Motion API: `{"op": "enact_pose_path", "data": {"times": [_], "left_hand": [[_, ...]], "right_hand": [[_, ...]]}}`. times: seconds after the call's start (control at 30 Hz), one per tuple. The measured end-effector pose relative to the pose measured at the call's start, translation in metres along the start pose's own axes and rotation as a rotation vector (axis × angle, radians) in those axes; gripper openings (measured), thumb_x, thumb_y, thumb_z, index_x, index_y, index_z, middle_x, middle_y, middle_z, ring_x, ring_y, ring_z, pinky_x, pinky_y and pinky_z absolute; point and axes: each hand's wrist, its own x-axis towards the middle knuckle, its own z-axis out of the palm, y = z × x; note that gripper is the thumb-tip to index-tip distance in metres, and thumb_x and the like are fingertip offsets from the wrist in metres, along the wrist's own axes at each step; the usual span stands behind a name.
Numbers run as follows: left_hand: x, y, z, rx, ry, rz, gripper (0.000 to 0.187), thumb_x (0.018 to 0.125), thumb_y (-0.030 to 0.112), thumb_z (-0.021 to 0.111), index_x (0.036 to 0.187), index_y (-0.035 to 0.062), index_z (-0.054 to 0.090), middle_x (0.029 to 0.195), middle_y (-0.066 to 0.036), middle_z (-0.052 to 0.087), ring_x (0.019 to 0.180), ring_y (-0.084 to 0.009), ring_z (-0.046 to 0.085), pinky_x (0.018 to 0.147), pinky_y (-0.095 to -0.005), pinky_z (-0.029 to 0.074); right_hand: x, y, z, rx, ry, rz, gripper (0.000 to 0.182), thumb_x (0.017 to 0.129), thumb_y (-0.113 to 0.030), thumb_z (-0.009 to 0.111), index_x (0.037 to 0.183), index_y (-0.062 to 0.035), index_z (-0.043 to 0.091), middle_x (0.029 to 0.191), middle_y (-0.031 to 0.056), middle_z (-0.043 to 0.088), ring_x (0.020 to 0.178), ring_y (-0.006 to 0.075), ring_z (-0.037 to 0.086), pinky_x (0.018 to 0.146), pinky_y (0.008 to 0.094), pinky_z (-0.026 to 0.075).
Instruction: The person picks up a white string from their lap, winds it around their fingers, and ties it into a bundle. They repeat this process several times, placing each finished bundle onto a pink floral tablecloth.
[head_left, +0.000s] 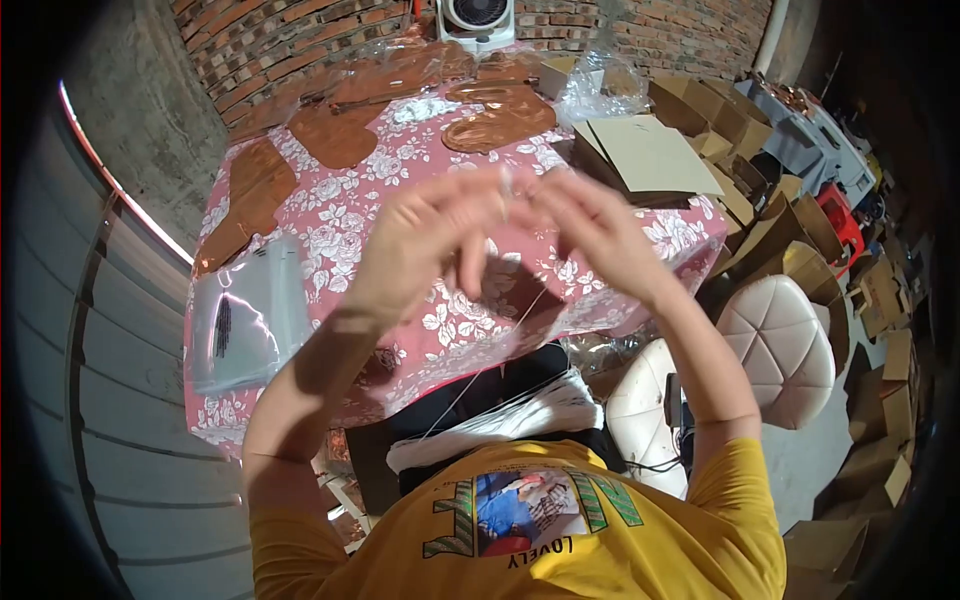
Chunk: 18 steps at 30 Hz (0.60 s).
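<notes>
Both hands are raised over the near side of the table, fingertips close together and blurred by motion. My left hand [430, 225] is pinched at thumb and forefinger, with its other fingers bent downward. Facing it, my right hand [592, 218] has its fingers closed at the same spot. A thin white thread [500, 352] runs up toward them from a bundle of white threads [510, 420] across my lap. The thread's end between the fingertips is too smeared to make out.
A pink floral tablecloth [325, 265] covers the table. On it lie clear plastic bags [245, 320], copper-coloured flat pieces [335, 135] and a stack of cardboard sheets [650, 155]. A fan [477, 15] stands behind. Cardboard boxes and a cream padded chair [778, 345] are at right.
</notes>
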Motion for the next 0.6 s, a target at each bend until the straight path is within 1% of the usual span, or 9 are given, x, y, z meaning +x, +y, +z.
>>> {"op": "enact_pose_path", "data": {"times": [0.03,0.07,0.17,0.23,0.33,0.4,0.47,0.53,0.6], "left_hand": [[0.007,0.009,-0.005,0.142,0.058,-0.006,0.028,0.093,0.018,0.047,0.116,0.0064,0.057,0.096,-0.011,0.067,0.042,-0.0038,0.048,0.042,-0.0162,0.042],[0.017,0.009,-0.005,0.165,0.115,0.002,0.028,0.092,0.018,0.049,0.116,0.0051,0.057,0.096,-0.008,0.067,0.043,-0.0027,0.047,0.041,-0.0154,0.041],[0.023,-0.005,-0.003,0.659,0.19,-0.015,0.025,0.091,0.013,0.049,0.11,0.0016,0.06,0.092,-0.008,0.067,0.043,-0.0022,0.05,0.039,-0.0131,0.039],[0.017,0.015,0.002,0.43,-0.007,-0.28,0.026,0.09,0.014,0.05,0.11,0.0003,0.06,0.091,-0.01,0.068,0.041,-0.0032,0.05,0.039,-0.0133,0.039],[0.022,0.018,-0.004,-0.003,-0.005,0.003,0.028,0.092,0.017,0.048,0.115,0.0043,0.058,0.096,-0.011,0.067,0.042,-0.0019,0.048,0.037,-0.012,0.036],[0.034,0.016,-0.013,0.311,0.125,0.046,0.028,0.091,0.015,0.049,0.115,0.0044,0.058,0.098,-0.01,0.067,0.042,-0.0008,0.048,0.037,-0.0117,0.035],[0.031,0.007,-0.02,0.693,0.141,-0.066,0.027,0.09,0.013,0.051,0.113,0.0031,0.059,0.095,-0.01,0.067,0.042,-0.0002,0.048,0.037,-0.013,0.036],[0.022,0.019,-0.014,0.379,-0.076,-0.205,0.027,0.09,0.014,0.05,0.112,0.0033,0.06,0.093,-0.011,0.067,0.043,-0.0008,0.048,0.038,-0.0142,0.037],[0.025,0.017,-0.013,0.152,0.003,0.018,0.028,0.091,0.016,0.05,0.114,0.0035,0.059,0.099,-0.013,0.066,0.044,-0.0008,0.049,0.041,-0.014,0.039]], "right_hand": [[-0.003,0.008,0.011,-0.123,-0.083,-0.212,0.021,0.093,-0.022,0.046,0.096,-0.0023,0.054,0.076,0.0123,0.058,0.068,0.0203,0.057,0.064,0.0325,0.045],[-0.008,-0.009,0.017,-0.138,-0.214,-0.129,0.02,0.093,-0.02,0.045,0.096,-0.0031,0.054,0.076,0.0143,0.057,0.068,0.0255,0.056,0.065,0.0362,0.044],[0.003,-0.032,0.005,-0.031,-0.088,-0.285,0.024,0.093,-0.023,0.044,0.089,-0.0037,0.056,0.074,0.0101,0.057,0.064,0.0156,0.056,0.061,0.0323,0.044],[0.02,-0.031,-0.019,0.026,0.018,-0.205,0.028,0.094,-0.026,0.042,0.089,-0.0032,0.058,0.075,0.0063,0.059,0.064,0.0145,0.057,0.06,0.0308,0.046],[0.024,-0.005,-0.009,-0.197,-0.054,-0.144,0.026,0.093,-0.027,0.045,0.094,-0.004,0.057,0.088,0.0118,0.063,0.071,0.0213,0.06,0.065,0.0344,0.047],[0.008,-0.018,0.009,-0.209,-0.131,-0.303,0.025,0.092,-0.026,0.046,0.093,-0.0033,0.056,0.083,0.0118,0.063,0.068,0.0208,0.06,0.065,0.0353,0.048],[0.014,-0.037,-0.004,-0.006,-0.121,-0.168,0.025,0.092,-0.025,0.047,0.091,-0.002,0.055,0.079,0.0116,0.062,0.069,0.0211,0.06,0.064,0.0342,0.048],[0.038,-0.014,-0.021,-0.166,0.113,-0.355,0.024,0.092,-0.022,0.045,0.091,-0.0004,0.056,0.077,0.0117,0.06,0.071,0.0214,0.06,0.063,0.033,0.046],[0.042,0.007,-0.009,-0.312,0.077,-0.366,0.023,0.091,-0.022,0.047,0.095,-0.0016,0.057,0.08,0.0148,0.061,0.074,0.0276,0.061,0.066,0.0371,0.047]]}}
